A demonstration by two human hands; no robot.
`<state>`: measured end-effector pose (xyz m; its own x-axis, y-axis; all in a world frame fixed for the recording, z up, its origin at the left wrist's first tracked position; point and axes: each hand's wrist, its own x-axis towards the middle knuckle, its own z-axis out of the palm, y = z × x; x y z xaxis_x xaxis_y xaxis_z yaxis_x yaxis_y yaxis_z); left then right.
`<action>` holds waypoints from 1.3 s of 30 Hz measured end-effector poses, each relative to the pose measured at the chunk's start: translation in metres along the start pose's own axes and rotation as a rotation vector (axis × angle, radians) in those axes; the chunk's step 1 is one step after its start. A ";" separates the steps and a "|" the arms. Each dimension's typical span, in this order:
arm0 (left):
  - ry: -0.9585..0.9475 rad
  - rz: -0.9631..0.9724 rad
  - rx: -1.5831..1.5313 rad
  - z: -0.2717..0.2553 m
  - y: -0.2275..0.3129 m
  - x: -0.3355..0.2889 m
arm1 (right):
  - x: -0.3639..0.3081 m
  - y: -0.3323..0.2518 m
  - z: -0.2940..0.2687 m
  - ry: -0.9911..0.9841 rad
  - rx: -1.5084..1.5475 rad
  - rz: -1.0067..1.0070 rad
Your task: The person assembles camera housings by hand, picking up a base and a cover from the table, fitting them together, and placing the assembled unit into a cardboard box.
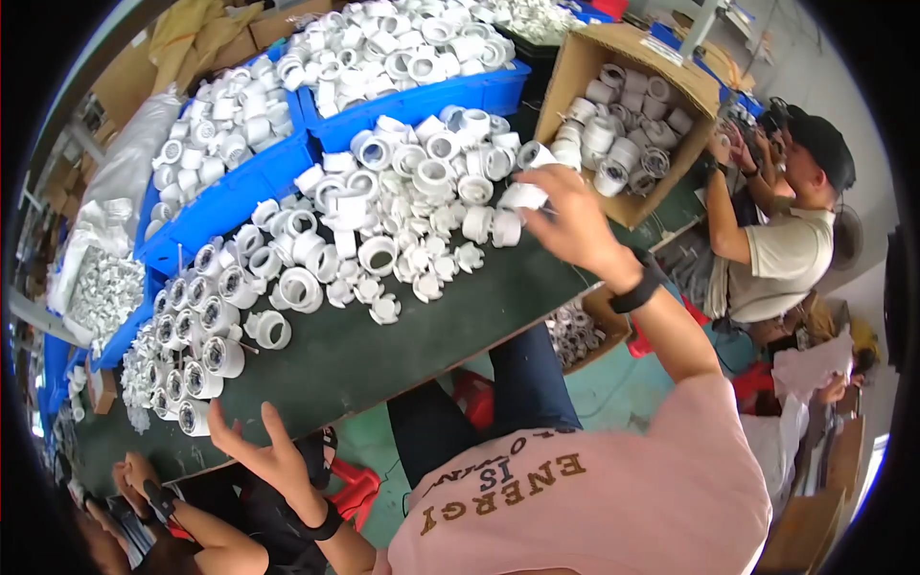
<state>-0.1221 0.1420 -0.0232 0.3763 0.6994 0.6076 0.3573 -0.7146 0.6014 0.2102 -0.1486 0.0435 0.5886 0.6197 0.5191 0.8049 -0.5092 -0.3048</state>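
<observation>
My right hand (pixel 575 222) reaches over the table between the heap and a cardboard box. Its thumb and fingers close on a white plastic fitting (pixel 523 196). My left hand (pixel 265 454) hovers at the table's front edge with fingers spread and nothing in it. Closest to that hand are rows of white round assemblies (pixel 203 379) with dark, clear-looking centres. A loose white ring (pixel 268 330) lies just beyond them. In the middle spread white collars (pixel 377 255) and a pile of small white lobed caps (pixel 422 273).
Blue bins (pixel 422 107) full of white parts line the back of the dark green table (pixel 402 350). The cardboard box (pixel 709 81) at right holds finished-looking white pieces. A co-worker (pixel 781 225) sits at far right; another person's hands (pixel 139 474) are at lower left.
</observation>
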 end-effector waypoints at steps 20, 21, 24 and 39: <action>-0.426 0.313 0.455 0.298 -0.030 0.377 | -0.026 0.092 0.050 0.176 -0.017 0.255; -0.440 0.376 0.544 0.315 -0.037 0.396 | -0.022 0.089 0.049 0.189 -0.033 0.256; -0.487 0.353 0.495 0.364 -0.038 0.441 | -0.025 0.093 0.051 0.096 -0.056 0.285; -1.472 0.380 0.520 0.364 0.013 0.473 | -0.023 0.099 0.062 0.046 -0.047 0.268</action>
<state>0.3719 0.4598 0.0832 0.8526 0.0924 -0.5144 0.1782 -0.9767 0.1199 0.2805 -0.1760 -0.0485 0.7750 0.4323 0.4610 0.6162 -0.6791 -0.3990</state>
